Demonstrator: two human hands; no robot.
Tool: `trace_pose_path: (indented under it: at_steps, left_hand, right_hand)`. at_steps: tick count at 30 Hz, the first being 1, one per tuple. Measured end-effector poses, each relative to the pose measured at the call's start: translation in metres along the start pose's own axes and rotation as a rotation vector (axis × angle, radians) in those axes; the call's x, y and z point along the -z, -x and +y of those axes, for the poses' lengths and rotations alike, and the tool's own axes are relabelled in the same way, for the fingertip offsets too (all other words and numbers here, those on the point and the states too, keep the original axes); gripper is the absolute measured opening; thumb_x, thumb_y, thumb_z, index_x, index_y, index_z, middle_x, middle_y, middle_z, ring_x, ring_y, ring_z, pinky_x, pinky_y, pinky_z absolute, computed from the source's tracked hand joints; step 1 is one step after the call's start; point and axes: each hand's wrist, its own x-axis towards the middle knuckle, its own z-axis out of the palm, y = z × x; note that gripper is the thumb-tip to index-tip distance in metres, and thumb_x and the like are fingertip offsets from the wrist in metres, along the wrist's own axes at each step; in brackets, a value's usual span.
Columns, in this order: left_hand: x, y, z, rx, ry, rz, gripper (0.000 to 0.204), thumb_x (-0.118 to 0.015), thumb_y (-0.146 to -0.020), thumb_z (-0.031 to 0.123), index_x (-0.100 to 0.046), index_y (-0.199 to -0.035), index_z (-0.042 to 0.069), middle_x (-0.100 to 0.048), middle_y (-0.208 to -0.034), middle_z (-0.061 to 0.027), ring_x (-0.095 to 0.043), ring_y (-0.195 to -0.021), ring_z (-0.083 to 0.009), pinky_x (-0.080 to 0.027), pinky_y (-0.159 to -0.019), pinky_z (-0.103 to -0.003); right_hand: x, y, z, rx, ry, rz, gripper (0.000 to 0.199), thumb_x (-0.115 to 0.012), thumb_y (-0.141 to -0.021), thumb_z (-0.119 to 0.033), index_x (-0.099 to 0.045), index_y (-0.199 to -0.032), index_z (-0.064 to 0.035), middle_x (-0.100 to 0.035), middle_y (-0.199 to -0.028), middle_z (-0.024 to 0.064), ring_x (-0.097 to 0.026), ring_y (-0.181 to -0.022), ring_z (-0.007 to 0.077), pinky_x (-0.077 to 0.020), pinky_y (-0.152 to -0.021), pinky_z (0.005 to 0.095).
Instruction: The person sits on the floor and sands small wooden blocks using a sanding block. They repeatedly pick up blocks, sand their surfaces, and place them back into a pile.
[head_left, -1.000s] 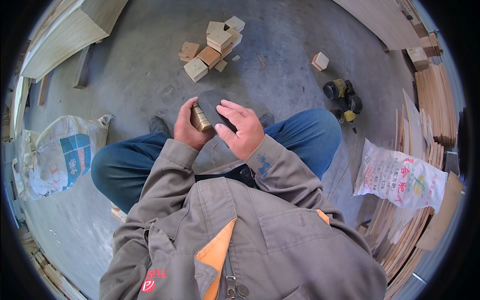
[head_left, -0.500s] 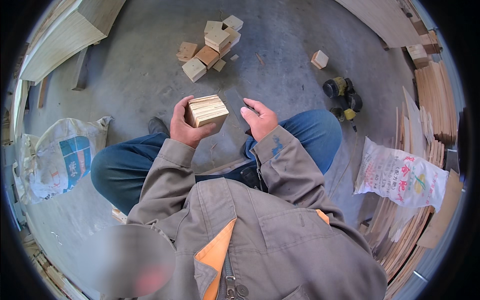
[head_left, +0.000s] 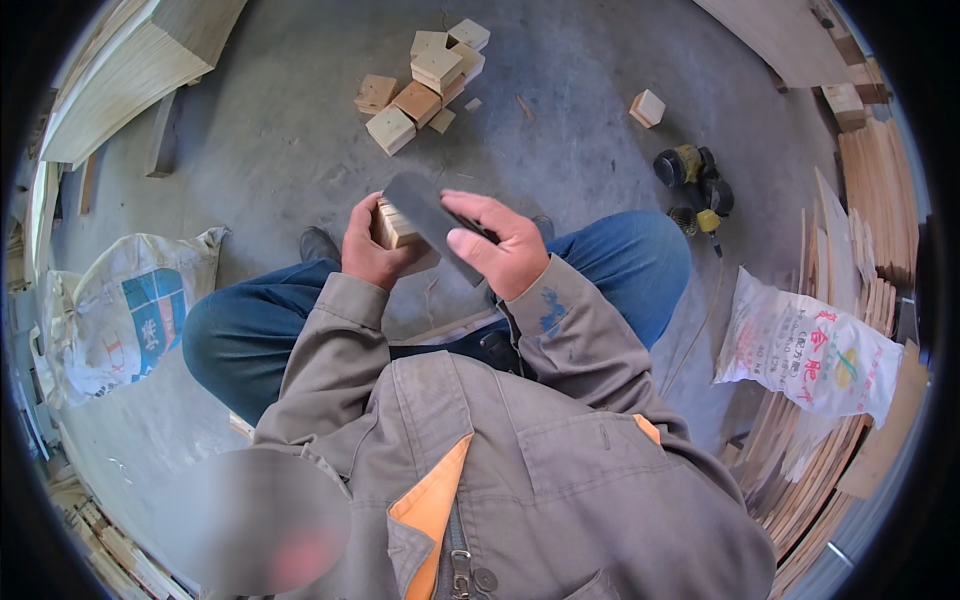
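Note:
My left hand is closed around a squared wooden block, with its layered plywood edges facing up. In my right hand is a flat, dark grey, plate-like tool with a black grip; its exact kind is hard to make out. The plate slants over the block's right part and hides it. Whether the plate touches the block, I cannot tell. Both hands are in front of me, between my bent knees.
Beyond my hands lies a pile of wooden blocks, with a single block farther right. A black and yellow power tool with a hose lies by my right knee. Printed sacks and stacked boards line the sides.
My right hand has raised the flat tool and brought it left, from beside the block to over its face. The left hand with the block has stayed nearly in place.

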Motion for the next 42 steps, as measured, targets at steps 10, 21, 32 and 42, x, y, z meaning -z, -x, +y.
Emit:
trace_pose_path:
  at_steps: [10,21,32,42]
  left_hand:
    - [0.010,-0.004,0.012,0.336,0.877,-0.079,0.070,-0.082,-0.076,0.028,-0.057,-0.137,0.004,-0.066,-0.128,-0.0140,-0.065,-0.118,-0.0322,-0.054,-0.104,-0.047]
    - [0.018,-0.003,0.014,0.333,1.091,0.041,0.072,-0.078,-0.083,0.032,-0.052,-0.145,0.005,-0.065,-0.135,-0.0168,-0.063,-0.121,-0.0385,-0.053,-0.101,-0.055]
    - [0.081,0.009,0.073,0.158,1.165,0.478,0.056,-0.079,-0.084,0.035,-0.058,-0.134,0.020,-0.065,-0.129,-0.0084,-0.061,-0.118,-0.0380,-0.048,-0.090,-0.060]
    - [0.318,0.129,0.147,-0.335,0.790,0.747,0.062,-0.075,-0.089,0.044,-0.058,-0.141,0.016,-0.063,-0.139,-0.0124,-0.058,-0.128,-0.0405,-0.048,-0.100,-0.060]
  right_hand:
    - [0.009,-0.006,0.026,-0.336,-0.338,0.319,0.044,-0.068,-0.101,-0.018,-0.061,-0.139,0.0025,-0.066,-0.094,0.0003,-0.055,-0.083,0.0050,-0.0473,-0.075,0.0203]
    - [-0.011,0.001,0.061,-0.393,0.089,0.100,0.050,-0.069,-0.094,-0.027,-0.064,-0.133,0.0046,-0.065,-0.133,0.0248,-0.063,-0.124,0.0349,-0.0477,-0.106,0.0383]
    - [0.000,-0.002,0.063,-0.417,0.179,0.108,0.051,-0.069,-0.096,-0.027,-0.064,-0.133,0.0064,-0.068,-0.132,0.0219,-0.063,-0.124,0.0300,-0.0474,-0.107,0.0387]
    - [-0.004,0.001,0.062,-0.483,-0.028,0.128,0.047,-0.066,-0.100,-0.016,-0.059,-0.138,0.0093,-0.065,-0.135,0.0190,-0.061,-0.123,0.0230,-0.0466,-0.107,0.0330]
